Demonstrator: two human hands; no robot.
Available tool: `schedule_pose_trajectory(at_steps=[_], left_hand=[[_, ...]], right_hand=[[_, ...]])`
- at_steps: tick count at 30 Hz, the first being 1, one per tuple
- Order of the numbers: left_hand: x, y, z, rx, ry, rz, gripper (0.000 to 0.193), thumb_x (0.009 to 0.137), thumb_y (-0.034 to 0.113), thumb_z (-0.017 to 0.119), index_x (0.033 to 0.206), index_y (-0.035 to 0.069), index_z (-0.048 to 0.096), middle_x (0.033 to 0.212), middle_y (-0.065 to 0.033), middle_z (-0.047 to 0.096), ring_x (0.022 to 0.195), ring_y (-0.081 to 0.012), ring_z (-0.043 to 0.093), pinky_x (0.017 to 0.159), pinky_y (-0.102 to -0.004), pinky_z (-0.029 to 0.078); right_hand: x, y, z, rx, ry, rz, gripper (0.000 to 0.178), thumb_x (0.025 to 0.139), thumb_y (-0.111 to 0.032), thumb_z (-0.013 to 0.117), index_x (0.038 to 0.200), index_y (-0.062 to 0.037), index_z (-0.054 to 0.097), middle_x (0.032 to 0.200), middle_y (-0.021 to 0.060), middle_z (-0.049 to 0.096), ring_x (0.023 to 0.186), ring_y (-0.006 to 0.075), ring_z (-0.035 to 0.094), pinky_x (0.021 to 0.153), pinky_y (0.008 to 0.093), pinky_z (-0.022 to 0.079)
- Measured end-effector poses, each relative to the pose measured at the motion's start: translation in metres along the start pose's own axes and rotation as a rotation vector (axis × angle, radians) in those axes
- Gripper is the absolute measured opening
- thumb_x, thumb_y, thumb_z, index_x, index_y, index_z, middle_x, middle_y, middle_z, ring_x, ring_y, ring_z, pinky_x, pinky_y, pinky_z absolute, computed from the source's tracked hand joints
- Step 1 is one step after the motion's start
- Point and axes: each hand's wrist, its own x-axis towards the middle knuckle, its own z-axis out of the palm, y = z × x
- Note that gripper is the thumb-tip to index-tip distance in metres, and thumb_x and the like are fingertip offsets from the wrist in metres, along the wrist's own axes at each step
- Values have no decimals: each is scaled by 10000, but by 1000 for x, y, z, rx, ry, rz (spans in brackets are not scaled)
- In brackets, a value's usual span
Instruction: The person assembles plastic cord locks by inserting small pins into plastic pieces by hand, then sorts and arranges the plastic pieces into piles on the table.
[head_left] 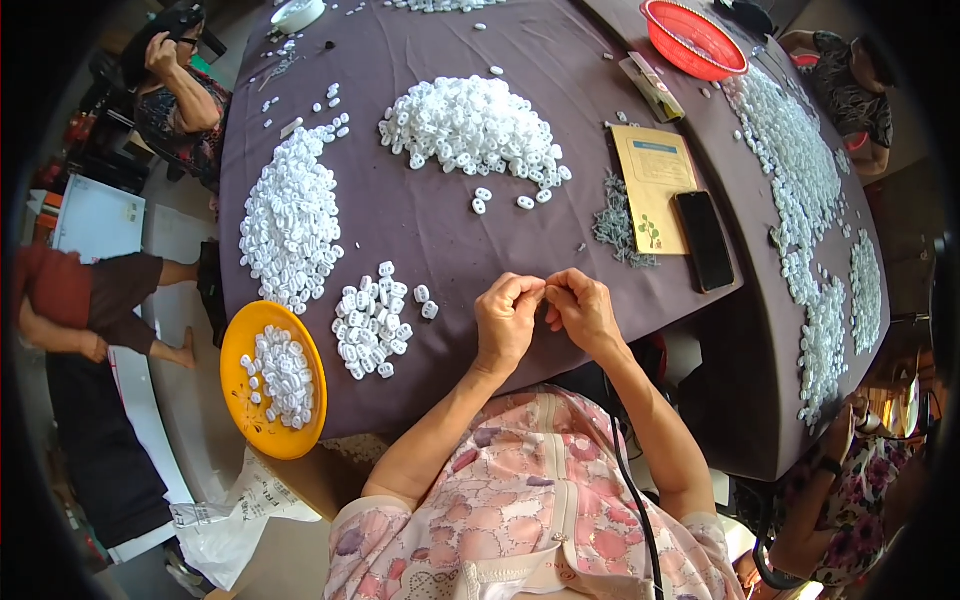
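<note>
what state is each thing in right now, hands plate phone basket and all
Left hand: grip pinched closed, held item unclear
Right hand: likewise pinched closed
Yellow plate: partly filled with white pieces
Phone: face up, screen dark
Red basket: upright, open-topped
Tan packet: lying flat
Purple cloth: spread, creased

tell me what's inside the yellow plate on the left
The yellow plate holds a heap of small white oval pieces, plus brown specks or markings near its lower edge. Whatever lies beneath the heap is covered.
</note>
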Motion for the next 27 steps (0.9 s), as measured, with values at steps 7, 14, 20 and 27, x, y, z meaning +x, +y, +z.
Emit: schedule_pose_trajectory(at_steps=[7, 14, 20, 27], left_hand=[[-3, -5, -4, -328, 47, -293, 61, 853, -21, 625, 906, -31, 654, 777, -38, 651, 688, -86, 609, 621, -243, 528], [4, -9, -20, -558, 118, -457, 147, 859, -2, 630, 1005, -24, 640, 838, -64, 659, 709, -126, 638, 658, -268, 567], [2, -18, -19, -608, 85, -434, 141, 851, 1, 641, 991, -16, 643, 831, -63, 661, 702, -121, 641, 652, -269, 567], [4, -14, -20, -614, 127, -468, 135, 847, -3, 641, 981, -15, 645, 823, -63, 662, 691, -121, 641, 636, -259, 564]], right_hand=[[14, -1, -3, 69, -54, -97, 91, 889, -61, 574, 924, 12, 617, 752, 70, 631, 622, 115, 608, 565, 257, 506], [85, -4, 2, -538, 277, -611, 135, 821, -40, 620, 954, -26, 633, 863, 133, 587, 738, 303, 613, 635, 377, 481], [113, -12, 11, -730, 168, -506, 125, 798, -60, 638, 915, -22, 617, 889, 152, 568, 811, 360, 600, 693, 428, 491], [88, -1, 10, -489, 173, -612, 123, 820, -8, 629, 942, 3, 641, 800, 118, 618, 657, 259, 633, 600, 328, 520]])
